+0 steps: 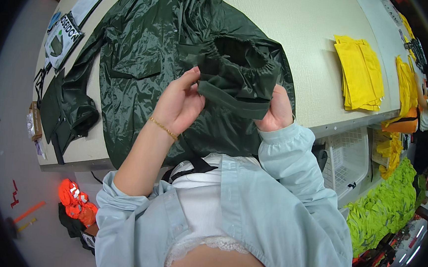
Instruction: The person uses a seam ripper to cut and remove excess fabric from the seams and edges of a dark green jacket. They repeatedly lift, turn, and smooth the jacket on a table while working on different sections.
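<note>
Across a pale worktable (317, 46), worked just inside the near edge. Gripped the left end of a dark green gathered piece (236, 93) in the left hand (178, 105), thumb above and fingertips curled in. Clasped the right end in the right hand (277, 113), fingers partly hidden beneath. Held the piece raised between both, long axis crosswise, dipping toward the body at the right end. Had one hand at each end, neither clearly nearer, with most of the bulk lying just beyond the grip, away from the body. Showed the elasticated opening upward on that far side. Could not tell whether joined to the shiny green coat (136, 39) spread below and lapping over the table's near edge. Saw a green sleeve (83, 75) toward the left edge, beside packages (64, 38). Found folded yellow pieces (361, 77) by the near edge, well right of the hands. Noticed a white crate (348, 165) below that edge, a lime-green heap (385, 210) beyond, and an orange bundle (75, 200) below the near left corner.
</note>
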Demonstrator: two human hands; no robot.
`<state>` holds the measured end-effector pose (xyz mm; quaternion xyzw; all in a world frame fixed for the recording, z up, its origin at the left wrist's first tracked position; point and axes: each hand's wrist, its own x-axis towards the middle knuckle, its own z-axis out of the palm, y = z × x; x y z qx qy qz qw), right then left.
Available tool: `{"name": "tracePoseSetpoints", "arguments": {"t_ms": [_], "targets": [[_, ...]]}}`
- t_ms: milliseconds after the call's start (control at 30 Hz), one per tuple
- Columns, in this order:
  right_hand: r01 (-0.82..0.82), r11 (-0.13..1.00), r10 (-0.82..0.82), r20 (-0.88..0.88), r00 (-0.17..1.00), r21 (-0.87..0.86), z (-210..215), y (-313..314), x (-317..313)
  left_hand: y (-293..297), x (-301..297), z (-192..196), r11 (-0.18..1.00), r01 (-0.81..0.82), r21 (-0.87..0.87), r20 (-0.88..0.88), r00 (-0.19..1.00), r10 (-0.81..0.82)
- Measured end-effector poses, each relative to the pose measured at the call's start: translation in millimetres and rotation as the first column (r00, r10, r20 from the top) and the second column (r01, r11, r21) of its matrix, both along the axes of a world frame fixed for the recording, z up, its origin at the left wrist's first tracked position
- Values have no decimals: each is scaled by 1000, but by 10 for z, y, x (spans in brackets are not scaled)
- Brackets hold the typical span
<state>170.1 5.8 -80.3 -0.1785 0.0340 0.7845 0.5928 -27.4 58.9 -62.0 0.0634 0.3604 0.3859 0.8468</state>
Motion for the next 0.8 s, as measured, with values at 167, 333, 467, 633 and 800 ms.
{"name": "tracePoseSetpoints", "arguments": {"t_ms": [167, 333, 467, 633, 800], "targets": [[75, 997, -72, -95, 993, 29, 99, -27, -1, -30, -169, -29, 962, 161, 222, 165, 966, -199], [57, 997, -51, -93, 994, 61, 85, 18, 56, -137, -2, 74, 954, 69, 292, 208, 969, -134], [14, 1000, -16, 82, 996, 25, 92, 6, -7, -172, 92, 416, 601, 311, 736, -406, 913, 26], [-129, 992, 129, 15, 991, -8, -13, -24, -129, 80, -100, 407, 363, 566, 740, -514, 825, -236], [-192, 969, 116, 401, 909, 155, 293, -259, -73, -222, -157, 313, 530, 624, 574, -453, 782, -429]]}}
